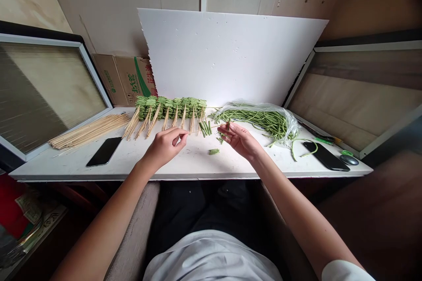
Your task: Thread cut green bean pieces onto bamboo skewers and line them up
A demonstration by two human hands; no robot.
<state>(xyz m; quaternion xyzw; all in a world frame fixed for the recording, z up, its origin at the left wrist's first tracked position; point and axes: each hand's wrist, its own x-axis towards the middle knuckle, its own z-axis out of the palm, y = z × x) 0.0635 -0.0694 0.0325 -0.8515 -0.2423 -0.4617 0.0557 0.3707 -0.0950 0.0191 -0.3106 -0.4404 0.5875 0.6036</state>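
Pinched in the fingers of my left hand (169,144) is a thin wooden skewer (194,131), held level above the white table. Several short green bean pieces (205,128) are threaded side by side along it. My right hand (239,138) is at the skewer's other end, its fingers closed on a short bean piece (228,124). Below the hands, a small cluster of cut bean pieces (214,152) lies on the table. A few more pieces sit partly hidden by my right fingers.
Finished bean skewers (171,107) are stacked at the back left, sticks toward me. Bare skewers (89,131) and a phone (104,152) lie left. Long beans (263,118) in a plastic bag (290,123), another phone (325,156) and a mouse (349,160) are right. A white board (231,57) stands behind.
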